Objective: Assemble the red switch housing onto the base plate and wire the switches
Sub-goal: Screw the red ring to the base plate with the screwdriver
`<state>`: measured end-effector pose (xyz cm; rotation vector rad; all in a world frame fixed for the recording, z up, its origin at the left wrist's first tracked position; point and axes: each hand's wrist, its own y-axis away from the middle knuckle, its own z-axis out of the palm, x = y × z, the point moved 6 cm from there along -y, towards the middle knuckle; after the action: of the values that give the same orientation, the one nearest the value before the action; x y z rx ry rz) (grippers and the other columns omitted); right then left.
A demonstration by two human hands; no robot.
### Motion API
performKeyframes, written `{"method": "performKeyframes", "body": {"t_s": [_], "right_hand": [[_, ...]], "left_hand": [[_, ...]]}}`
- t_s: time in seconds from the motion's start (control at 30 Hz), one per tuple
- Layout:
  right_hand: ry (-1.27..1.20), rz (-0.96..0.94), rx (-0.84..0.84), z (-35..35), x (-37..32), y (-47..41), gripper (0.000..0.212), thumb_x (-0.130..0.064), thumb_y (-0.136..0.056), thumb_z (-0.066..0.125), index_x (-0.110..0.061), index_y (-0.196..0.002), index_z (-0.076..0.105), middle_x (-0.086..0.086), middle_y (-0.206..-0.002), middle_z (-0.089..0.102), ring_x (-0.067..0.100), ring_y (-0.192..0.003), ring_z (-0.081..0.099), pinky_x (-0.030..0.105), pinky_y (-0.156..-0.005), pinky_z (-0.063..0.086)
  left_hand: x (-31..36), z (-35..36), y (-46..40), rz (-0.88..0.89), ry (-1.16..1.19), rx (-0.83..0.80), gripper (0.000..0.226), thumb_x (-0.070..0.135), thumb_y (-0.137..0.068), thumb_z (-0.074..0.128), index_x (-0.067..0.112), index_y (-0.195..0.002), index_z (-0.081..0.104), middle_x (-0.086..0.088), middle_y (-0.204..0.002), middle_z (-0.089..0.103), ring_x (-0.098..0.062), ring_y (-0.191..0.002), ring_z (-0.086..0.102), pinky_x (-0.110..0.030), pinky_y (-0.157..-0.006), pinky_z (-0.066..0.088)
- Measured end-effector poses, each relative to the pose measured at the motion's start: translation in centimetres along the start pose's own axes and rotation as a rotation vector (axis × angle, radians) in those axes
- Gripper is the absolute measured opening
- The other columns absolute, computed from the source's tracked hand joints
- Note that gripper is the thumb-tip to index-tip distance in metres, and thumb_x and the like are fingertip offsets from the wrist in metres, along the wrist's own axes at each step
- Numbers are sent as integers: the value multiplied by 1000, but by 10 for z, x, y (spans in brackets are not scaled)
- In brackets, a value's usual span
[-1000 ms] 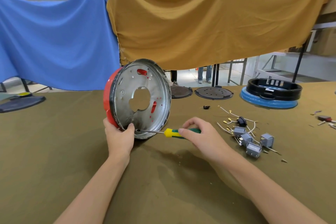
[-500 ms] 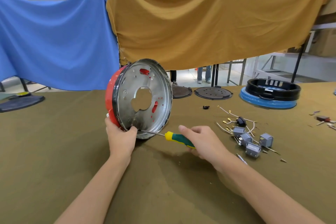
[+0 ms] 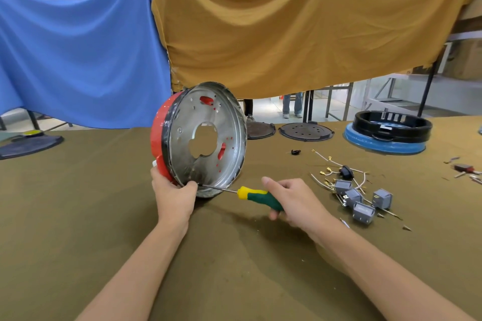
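Blue and mustard cloths hang behind an olive table point(image 3: 78, 216). At centre frame, the left hand point(image 3: 173, 197) grips the upright red housing point(image 3: 159, 143), its base plate point(image 3: 206, 138) facing right; the right hand point(image 3: 294, 203) clasps a screwdriver point(image 3: 250, 194) pointing left at its lower rim.

Four grey switches point(image 3: 362, 199); one screwdriver point(image 3: 258, 197); one red housing point(image 3: 159, 138); two hanging cloths point(image 3: 300, 26).

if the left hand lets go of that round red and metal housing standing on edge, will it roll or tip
Likely yes: the housing stands on its curved rim on the cloth-covered table, steadied only by the left hand. Being dished and tilted, it would probably flop onto a face rather than roll far. The thin metal plate looks stiff and fairly light.
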<state>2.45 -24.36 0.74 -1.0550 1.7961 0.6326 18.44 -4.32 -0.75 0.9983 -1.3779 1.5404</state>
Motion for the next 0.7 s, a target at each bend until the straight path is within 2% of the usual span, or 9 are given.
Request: {"method": "performKeyframes", "body": {"t_s": [0.07, 0.13, 0.23, 0.33, 0.4, 0.5, 0.57, 0.63, 0.7], "right_hand": [[-81, 8, -39, 2, -1, 0, 39, -47, -92, 61, -9, -98, 65, 2, -64, 61, 9, -43, 38, 21, -46, 29], [-207, 6, -77, -1, -3, -1, 26, -26, -85, 72, -12, -104, 59, 2, -72, 52, 13, -48, 37, 23, -44, 29], [-204, -87, -71, -5, -11, 0, 27, -6, -81, 71, -13, -103, 58, 5, -83, 58, 15, -52, 45, 26, -48, 36], [-112, -175, 27, -9, -14, 0, 17, -14, -81, 75, -15, -95, 64, 5, -78, 66, 11, -50, 55, 23, -50, 44], [-84, -158, 63, -8, -11, 1, 15, -26, -83, 73, -15, -90, 67, 6, -67, 68, 10, -44, 53, 21, -46, 42], [-4, -49, 33, 1, -3, 1, 39, -45, -92, 57, -8, -84, 67, 6, -58, 68, 8, -39, 43, 23, -48, 38], [-21, 11, -21, 7, 1, 1, 46, -50, -94, 53, -7, -91, 68, 3, -56, 66, 6, -38, 39, 23, -49, 33], [-103, 25, -71, 8, 1, 1, 37, -49, -88, 64, -12, -97, 66, -1, -60, 60, 8, -43, 39, 23, -48, 30], [-159, 10, -121, 5, -1, 0, 31, -34, -80, 77, -18, -101, 60, 2, -72, 55, 16, -54, 40, 27, -50, 31]], "left_hand": [[-2, -1, -1, -12, 9, 5, 54, -10, -75, 60, 25, -113, 42, -14, -121, 53, -15, -91, 58, -29, -80, 47], [-2, -1, -2, -18, 34, 15, 56, -12, -75, 60, 24, -114, 42, -11, -118, 57, -12, -90, 59, -28, -80, 47], [-3, -1, -2, -44, 82, 31, 59, -15, -74, 58, 22, -117, 42, 2, -105, 60, -5, -88, 60, -30, -85, 51], [-5, -3, -3, -65, 102, 58, 59, -17, -74, 57, 21, -117, 42, 7, -99, 59, -6, -87, 60, -34, -90, 51], [-3, -3, -2, -45, 77, 65, 58, -16, -74, 58, 21, -116, 42, 7, -100, 59, -4, -86, 60, -31, -89, 51], [-1, -2, -1, -21, 61, 60, 58, -16, -74, 59, 22, -116, 43, 8, -99, 59, 1, -84, 59, -27, -87, 50], [-2, -2, -1, -27, 64, 66, 57, -15, -75, 59, 22, -115, 43, 10, -98, 59, 1, -84, 59, -27, -87, 49], [-2, -2, -1, -32, 72, 68, 59, -15, -75, 59, 24, -115, 43, 11, -99, 59, 2, -86, 59, -27, -87, 49], [-3, -3, -1, -41, 97, 71, 60, -16, -75, 59, 25, -115, 42, 11, -99, 59, 1, -86, 59, -27, -87, 50]]}}
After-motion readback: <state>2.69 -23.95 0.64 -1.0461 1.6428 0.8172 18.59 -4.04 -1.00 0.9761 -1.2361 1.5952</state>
